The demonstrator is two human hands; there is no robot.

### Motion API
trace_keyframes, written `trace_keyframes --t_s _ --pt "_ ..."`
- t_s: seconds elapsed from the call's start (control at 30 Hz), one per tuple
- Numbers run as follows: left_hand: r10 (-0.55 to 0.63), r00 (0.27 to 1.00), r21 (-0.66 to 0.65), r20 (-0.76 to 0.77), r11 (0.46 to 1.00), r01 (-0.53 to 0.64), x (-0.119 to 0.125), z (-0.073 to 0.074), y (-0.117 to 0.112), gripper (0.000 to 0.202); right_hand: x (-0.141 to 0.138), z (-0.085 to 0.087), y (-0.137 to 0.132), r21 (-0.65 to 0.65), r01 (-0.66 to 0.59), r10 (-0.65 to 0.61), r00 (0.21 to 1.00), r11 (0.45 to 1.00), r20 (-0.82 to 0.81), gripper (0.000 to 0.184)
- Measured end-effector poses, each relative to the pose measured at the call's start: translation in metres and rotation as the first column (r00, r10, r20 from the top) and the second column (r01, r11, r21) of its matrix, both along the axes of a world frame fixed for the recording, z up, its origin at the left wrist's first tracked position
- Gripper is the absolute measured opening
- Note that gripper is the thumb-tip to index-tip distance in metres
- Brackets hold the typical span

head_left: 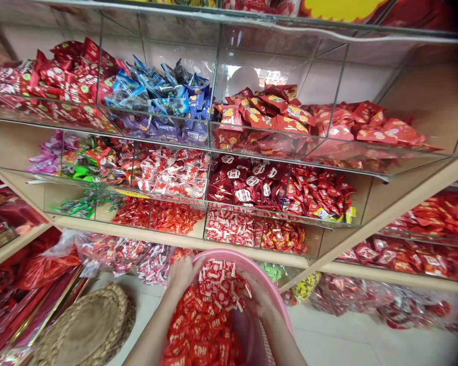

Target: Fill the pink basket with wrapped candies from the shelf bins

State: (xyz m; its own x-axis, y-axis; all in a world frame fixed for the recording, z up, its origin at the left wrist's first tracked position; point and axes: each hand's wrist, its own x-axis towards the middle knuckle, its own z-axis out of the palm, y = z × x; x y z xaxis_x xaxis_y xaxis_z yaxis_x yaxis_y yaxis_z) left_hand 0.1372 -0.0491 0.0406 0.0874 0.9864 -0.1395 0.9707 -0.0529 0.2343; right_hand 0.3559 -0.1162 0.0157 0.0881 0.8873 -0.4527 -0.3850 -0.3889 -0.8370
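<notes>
A pink plastic basket (269,287) sits low in the middle, filled with small red-and-white wrapped candies (202,325). Both my hands are inside it, cupped around a heap of the candies (219,284) and lifting it. My left hand (181,274) curls round the heap's left side. My right hand (257,297) presses against its right side. Directly above the basket is a clear shelf compartment (231,226) holding the same kind of red-and-white candies.
Clear acrylic bins on tiered shelves hold red, blue (164,91), purple and green (84,170) wrapped sweets. Bagged candies (137,256) lie on the floor under the shelf. A woven straw mat (86,328) lies at lower left. More red packs fill shelves at right (423,239).
</notes>
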Motion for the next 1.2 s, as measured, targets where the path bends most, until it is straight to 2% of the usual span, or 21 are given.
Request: trace_keyframes --t_s 0.1,0.17,0.37,0.57,0.7,0.77,0.83,0.9,0.97,1.07,1.2 --pt "0.003 1.000 -0.006 0.003 1.000 -0.003 0.001 0.002 0.000 0.062 0.003 -0.001 0.000 -0.112 0.043 -0.060 0.987 0.993 -0.152 0.022" --pt "0.004 1.000 -0.008 0.001 1.000 -0.004 0.002 0.003 0.000 0.061 0.004 0.000 0.000 -0.089 0.055 -0.065 0.991 0.995 -0.117 0.021" --pt "-0.006 1.000 -0.008 -0.012 1.000 0.006 0.002 0.003 0.001 0.061 0.009 0.010 0.003 0.091 0.031 -0.033 0.999 0.995 0.019 0.024" --pt "0.012 0.999 -0.027 -0.030 1.000 -0.013 0.002 0.002 0.002 0.061 0.007 0.003 0.001 0.073 0.003 -0.010 0.995 0.997 0.100 0.032" --pt "0.000 0.999 -0.026 -0.034 1.000 -0.001 0.002 0.005 0.001 0.060 -0.002 -0.001 0.004 0.102 0.158 -0.172 0.975 0.982 0.144 0.030" --pt "-0.007 1.000 -0.018 -0.029 1.000 0.006 0.002 0.006 0.001 0.061 -0.005 0.003 0.010 0.202 0.261 -0.310 0.911 0.944 0.272 0.031" --pt "-0.001 1.000 -0.015 -0.022 1.000 0.001 0.002 0.007 0.000 0.062 -0.005 0.010 0.019 0.332 0.282 -0.409 0.810 0.900 0.421 0.031" --pt "0.004 1.000 -0.014 -0.012 1.000 -0.004 0.002 0.006 0.000 0.063 -0.007 0.017 0.029 0.431 0.203 -0.425 0.740 0.879 0.520 0.031" --pt "0.003 1.000 -0.010 -0.005 1.000 -0.003 0.002 0.004 0.000 0.063 -0.011 0.019 0.038 0.491 0.089 -0.397 0.720 0.867 0.570 0.030" --pt "-0.005 1.000 0.003 -0.004 1.000 0.005 0.000 0.001 0.000 0.062 -0.023 0.014 0.048 0.544 -0.032 -0.371 0.697 0.838 0.613 0.027" --pt "0.002 1.000 -0.006 -0.006 1.000 -0.002 -0.001 0.001 0.000 0.061 -0.039 0.004 0.055 0.579 -0.112 -0.366 0.675 0.808 0.641 0.025"
